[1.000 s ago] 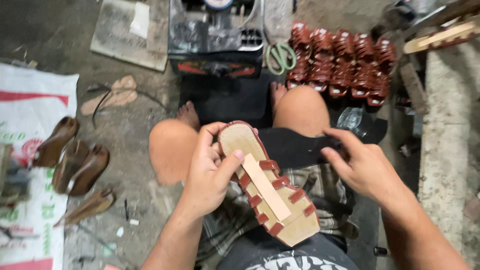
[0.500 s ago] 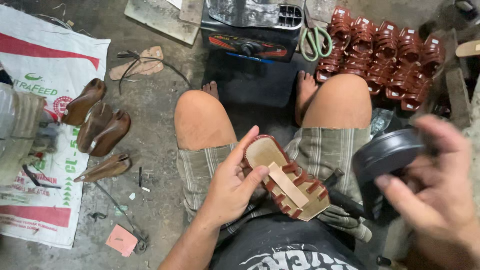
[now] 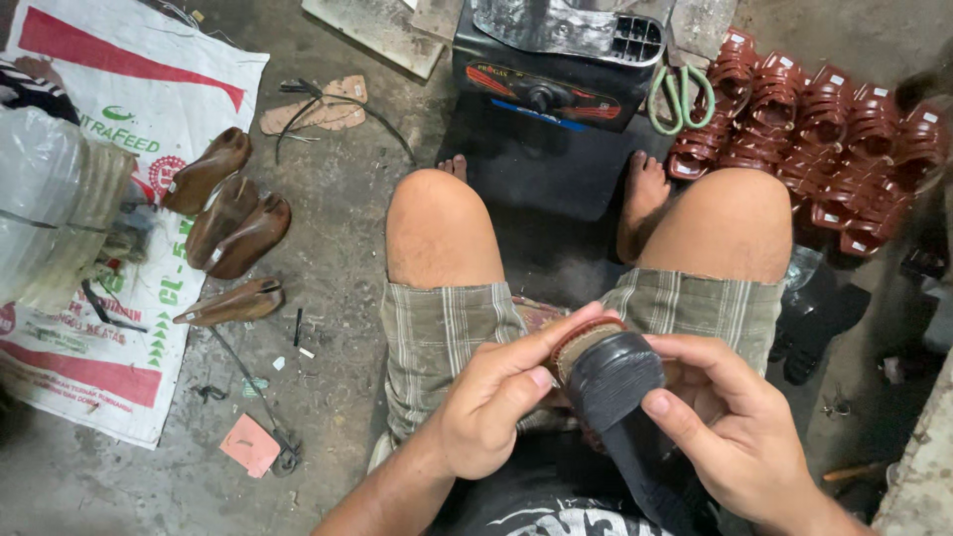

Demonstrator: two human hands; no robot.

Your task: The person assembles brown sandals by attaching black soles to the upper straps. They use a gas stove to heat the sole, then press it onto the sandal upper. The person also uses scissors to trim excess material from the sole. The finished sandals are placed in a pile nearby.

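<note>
A black sole (image 3: 620, 382) lies in the lower middle of the frame, over the person's lap, pressed against the tan, red-edged sandal (image 3: 576, 342) that shows just behind its rounded end; the left hand (image 3: 491, 407) holds the pair from the left, its grip pinching them with the thumb laid on the sole's edge and the fingers curled over the sandal's rim; the right hand (image 3: 730, 427) holds from the right, its grip pinching the sole with the thumb on top and the fingers wrapped beneath; both hands rest above plaid shorts (image 3: 447, 333), with bare knees just above them in the frame; at the top middle a dark machine (image 3: 551, 84) stands on the floor, green-handled scissors (image 3: 680, 99) just right of it; a heap of red-brown strap uppers (image 3: 824, 129) fills the upper right; at the left, four brown wooden lasts (image 3: 233, 223) lie near the edge of a white printed sack (image 3: 119, 89) spread on the concrete floor (image 3: 338, 248); a small pink scrap (image 3: 248, 445) lies at the lower left.
</note>
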